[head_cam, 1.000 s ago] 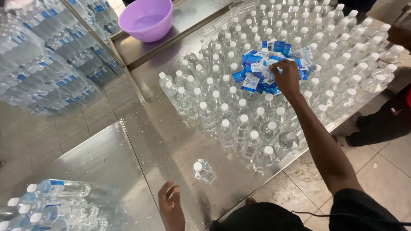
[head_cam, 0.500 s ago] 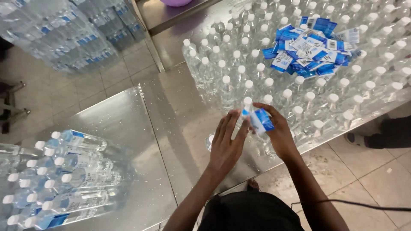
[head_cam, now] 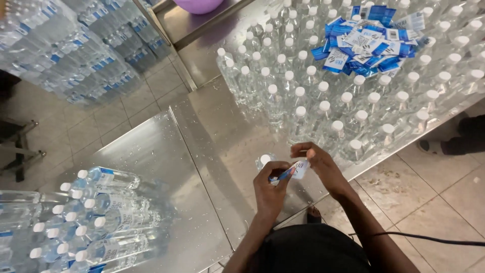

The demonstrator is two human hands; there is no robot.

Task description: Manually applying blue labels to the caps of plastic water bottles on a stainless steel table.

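Blue-white label (head_cam: 294, 171) between both hands' fingertips

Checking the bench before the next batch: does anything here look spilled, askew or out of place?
Water droplets speckle the steel table. A loose heap of blue and white paper labels lies on the caps of the upright clear plastic bottles. Labelled bottles lie sideways at the left.
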